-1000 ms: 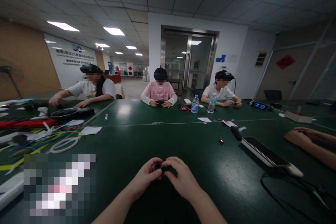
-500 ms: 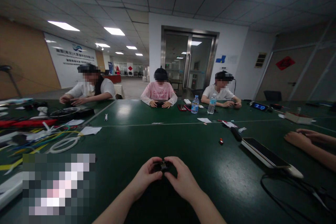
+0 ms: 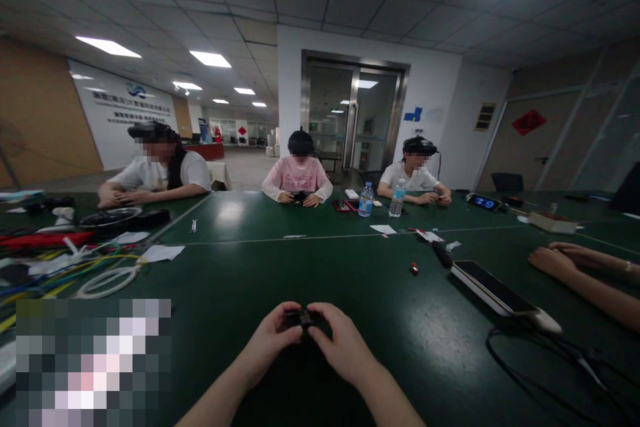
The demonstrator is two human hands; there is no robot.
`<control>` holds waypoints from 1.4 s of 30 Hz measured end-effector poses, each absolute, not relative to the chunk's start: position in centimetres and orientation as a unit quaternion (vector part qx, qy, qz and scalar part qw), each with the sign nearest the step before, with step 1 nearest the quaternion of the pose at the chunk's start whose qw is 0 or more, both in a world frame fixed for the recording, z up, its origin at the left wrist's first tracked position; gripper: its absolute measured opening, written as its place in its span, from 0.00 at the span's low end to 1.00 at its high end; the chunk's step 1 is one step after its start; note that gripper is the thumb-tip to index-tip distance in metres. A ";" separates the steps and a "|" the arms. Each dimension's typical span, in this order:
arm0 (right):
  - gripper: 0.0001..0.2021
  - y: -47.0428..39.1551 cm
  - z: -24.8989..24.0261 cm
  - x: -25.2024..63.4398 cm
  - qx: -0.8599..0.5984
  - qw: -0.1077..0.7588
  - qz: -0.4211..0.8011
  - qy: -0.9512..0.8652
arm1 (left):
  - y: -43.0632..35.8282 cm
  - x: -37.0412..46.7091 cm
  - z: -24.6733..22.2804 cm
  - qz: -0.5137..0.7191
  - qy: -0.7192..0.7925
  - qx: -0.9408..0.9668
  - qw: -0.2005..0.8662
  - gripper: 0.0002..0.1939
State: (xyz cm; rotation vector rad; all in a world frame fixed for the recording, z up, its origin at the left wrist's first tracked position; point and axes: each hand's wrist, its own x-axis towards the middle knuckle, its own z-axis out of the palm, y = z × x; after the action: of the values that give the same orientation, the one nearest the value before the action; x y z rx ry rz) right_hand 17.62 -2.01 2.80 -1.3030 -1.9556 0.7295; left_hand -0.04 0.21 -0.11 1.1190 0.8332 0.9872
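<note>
A small black object (image 3: 305,318), too small and dark to name, is held just above the green table (image 3: 240,280). My left hand (image 3: 273,333) grips its left side between thumb and fingers. On the opposite side, my right hand (image 3: 333,333) pinches it the same way. The fingertips of both hands nearly meet around the object and cover much of it. Off to the right of my hands lies a small red and silver item (image 3: 414,269).
A phone on a white block (image 3: 493,288) and black cables (image 3: 525,363) lie on the right. Wires and a white coiled cable (image 3: 107,281) fill the left. Two water bottles (image 3: 366,200) stand farther back. Several people sit around; a co-worker's hands (image 3: 555,260) rest at right.
The whole view has shifted slightly, so the surroundings sit farther left. The black object appears turned a little between my fingers; both hands keep their hold.
</note>
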 end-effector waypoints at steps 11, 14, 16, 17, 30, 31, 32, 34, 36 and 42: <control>0.14 -2.3 3.3 17.4 -0.496 0.337 0.288 -0.747 | -0.2 0.0 0.9 0.447 0.384 0.457 0.666 0.29; 0.13 -2.3 3.5 17.4 -0.490 0.336 0.282 -0.753 | -0.1 -0.1 0.8 0.449 0.375 0.457 0.670 0.25; 0.12 -2.3 3.6 17.4 -0.486 0.335 0.280 -0.757 | -0.1 -0.1 0.7 0.446 0.367 0.461 0.674 0.23; 0.11 -2.3 3.6 17.4 -0.484 0.334 0.281 -0.758 | -0.1 -0.2 0.6 0.446 0.363 0.462 0.675 0.23; 0.14 -2.1 3.1 17.4 -0.470 0.362 0.277 -0.756 | 0.4 -0.3 -0.4 0.453 0.319 0.460 0.694 0.21; 0.14 -2.2 3.1 17.4 -0.471 0.362 0.277 -0.755 | 0.4 -0.3 -0.4 0.453 0.318 0.461 0.694 0.20; 0.15 -2.2 3.1 17.4 -0.473 0.361 0.279 -0.754 | 0.4 -0.3 -0.3 0.453 0.317 0.461 0.694 0.19; 0.16 -2.3 3.1 17.4 -0.475 0.360 0.282 -0.752 | 0.4 -0.3 -0.2 0.455 0.318 0.460 0.693 0.19; 0.17 -2.3 3.1 17.4 -0.480 0.360 0.287 -0.747 | 0.3 -0.2 -0.1 0.456 0.320 0.459 0.693 0.19; 0.16 -2.5 3.5 17.5 -0.474 0.355 0.288 -0.753 | 0.0 -0.1 0.4 0.460 0.323 0.453 0.692 0.18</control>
State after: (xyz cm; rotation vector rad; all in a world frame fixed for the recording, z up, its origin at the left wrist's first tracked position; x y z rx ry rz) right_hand 17.47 -2.47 3.55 -1.2242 -1.9457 0.7456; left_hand -0.13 -0.05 0.35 1.0113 0.7222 1.0276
